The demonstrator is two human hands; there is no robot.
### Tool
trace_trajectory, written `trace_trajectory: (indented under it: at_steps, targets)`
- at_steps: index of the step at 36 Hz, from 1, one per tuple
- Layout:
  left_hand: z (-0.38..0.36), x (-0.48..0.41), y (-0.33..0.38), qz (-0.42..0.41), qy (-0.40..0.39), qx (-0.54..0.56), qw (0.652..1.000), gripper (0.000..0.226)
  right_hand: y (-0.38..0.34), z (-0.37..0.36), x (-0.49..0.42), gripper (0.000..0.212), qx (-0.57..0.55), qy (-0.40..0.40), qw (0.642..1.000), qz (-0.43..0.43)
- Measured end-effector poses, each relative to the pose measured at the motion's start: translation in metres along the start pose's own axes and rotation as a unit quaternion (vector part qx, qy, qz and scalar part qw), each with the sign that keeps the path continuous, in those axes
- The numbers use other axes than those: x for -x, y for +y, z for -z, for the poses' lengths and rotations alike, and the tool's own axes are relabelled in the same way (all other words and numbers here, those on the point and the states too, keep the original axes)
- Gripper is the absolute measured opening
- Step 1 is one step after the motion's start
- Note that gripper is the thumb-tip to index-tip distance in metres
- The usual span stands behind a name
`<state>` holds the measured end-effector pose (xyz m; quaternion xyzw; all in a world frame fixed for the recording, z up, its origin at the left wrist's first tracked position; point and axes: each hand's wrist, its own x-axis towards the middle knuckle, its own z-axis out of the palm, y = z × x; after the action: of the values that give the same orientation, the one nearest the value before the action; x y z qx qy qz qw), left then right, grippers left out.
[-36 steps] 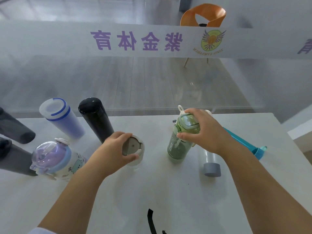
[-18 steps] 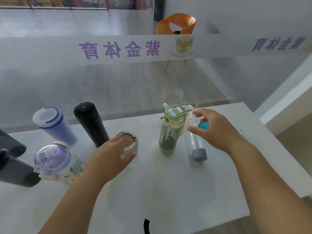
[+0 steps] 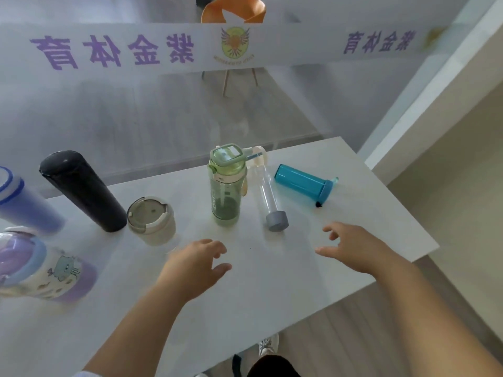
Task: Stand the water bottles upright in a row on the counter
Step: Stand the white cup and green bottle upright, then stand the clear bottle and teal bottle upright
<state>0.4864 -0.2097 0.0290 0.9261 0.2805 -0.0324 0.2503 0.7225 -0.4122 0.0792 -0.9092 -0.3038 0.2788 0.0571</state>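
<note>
I am watching the white counter (image 3: 272,295) | black flask (image 3: 81,190) and green bottle (image 3: 225,191) are standing upright | teal bottle (image 3: 303,183) is lying on its side toward the right end | clear bottle (image 3: 268,197) is lying between teal and green | left hand (image 3: 196,265) and right hand (image 3: 353,248) are hovering, fingers loosely apart, gripping nothing | beige cup (image 3: 151,220) is standing between flask and green bottle

An orange chair (image 3: 234,2) stands behind the glass partition (image 3: 136,110).
</note>
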Motion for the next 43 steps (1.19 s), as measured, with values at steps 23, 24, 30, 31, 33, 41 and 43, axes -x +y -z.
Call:
trace_trajectory:
  at_steps: [23,24,30,31,33,41,43]
  targets:
    - [-0.079,-0.171,0.13,0.247,0.007,0.081,0.966,0.087,0.092,0.065,-0.19,0.077,0.077,-0.009,0.993,0.093]
    - [-0.083,-0.174,0.133,0.263,0.004,0.08,0.961,0.089,0.091,0.064,-0.196,0.078,0.075,-0.009,0.992,0.103]
    - [-0.098,-0.182,0.14,0.319,0.014,0.09,0.944,0.086,0.084,0.05,-0.22,0.085,0.08,-0.062,0.985,0.141]
    - [-0.1,-0.182,0.141,0.32,0.022,0.092,0.943,0.083,0.083,0.047,-0.223,0.084,0.079,-0.071,0.984,0.144]
    - [-0.103,-0.183,0.142,0.325,0.034,0.104,0.939,0.079,0.082,0.042,-0.228,0.082,0.074,-0.078,0.983,0.146]
    - [-0.102,-0.181,0.148,0.344,0.077,0.182,0.918,0.077,0.084,0.036,-0.235,0.058,0.0,-0.062,0.989,0.135]
    - [-0.097,-0.179,0.15,0.337,0.096,0.167,0.921,0.073,0.089,0.039,-0.235,0.057,-0.005,-0.049,0.99,0.135]
